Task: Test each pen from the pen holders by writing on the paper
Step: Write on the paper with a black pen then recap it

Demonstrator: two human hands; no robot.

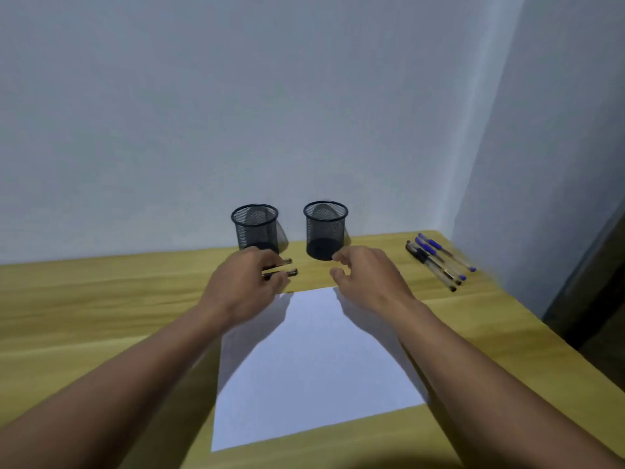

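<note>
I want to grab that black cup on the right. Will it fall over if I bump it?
Probably tips easily: the right pen holder looks like thin wire mesh and empty, so likely light. It's round, so once down it may roll across the table.

paper [314, 363] before pen holders [255, 228], pens [439, 260] right

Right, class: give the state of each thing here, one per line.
Left black mesh pen holder: upright, empty.
Right black mesh pen holder: upright, empty.
White paper sheet: flat, blank.
Two dark pens: gripped by left hand.
Right hand: open, holding nothing.
Blue and black pens: lying loose on yellow wooden table.
</note>
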